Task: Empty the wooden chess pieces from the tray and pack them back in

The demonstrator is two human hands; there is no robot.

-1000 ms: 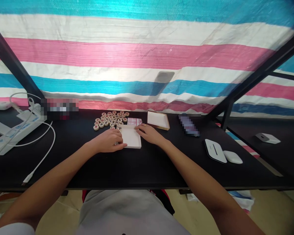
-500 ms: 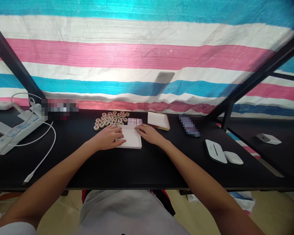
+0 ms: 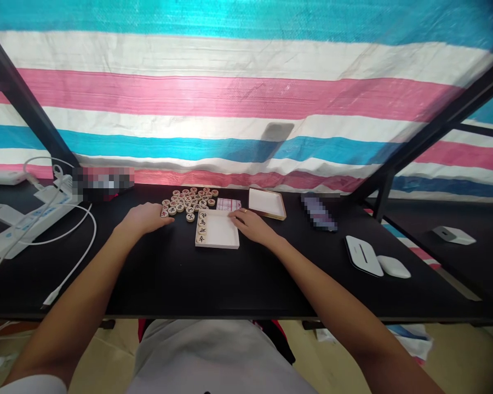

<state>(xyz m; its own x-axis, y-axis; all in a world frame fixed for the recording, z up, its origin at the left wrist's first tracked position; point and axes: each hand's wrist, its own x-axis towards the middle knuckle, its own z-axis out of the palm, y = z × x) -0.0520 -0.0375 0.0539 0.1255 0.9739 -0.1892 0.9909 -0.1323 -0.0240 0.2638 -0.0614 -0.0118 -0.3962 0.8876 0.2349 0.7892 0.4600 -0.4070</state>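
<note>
My left hand [image 3: 144, 219] is at the left end of a pile of round Chinese chess pieces [image 3: 188, 201]. Its thumb is stretched out apart from the fingers, beside a red-marked piece [image 3: 164, 213], and I see nothing held. A shallow white box [image 3: 219, 230] lies open in front of the pile, with a column of black-marked pieces [image 3: 202, 223] along its inner left side. My right hand [image 3: 250, 224] grips the box by its far right corner, fingers over the rim. One black-marked piece [image 3: 190, 217] sits just left of the box.
Behind the box lie a folded red-lined sheet [image 3: 229, 204] and a box lid [image 3: 267, 203] with its white inside up. To the right are a blurred phone-like object [image 3: 319, 212] and white devices [image 3: 363, 255]. A power strip [image 3: 28, 219] with white cables occupies the left.
My left hand has moved left from the box to the pile's left end, uncovering the column of pieces inside the box. My right hand stays at the box's corner.
</note>
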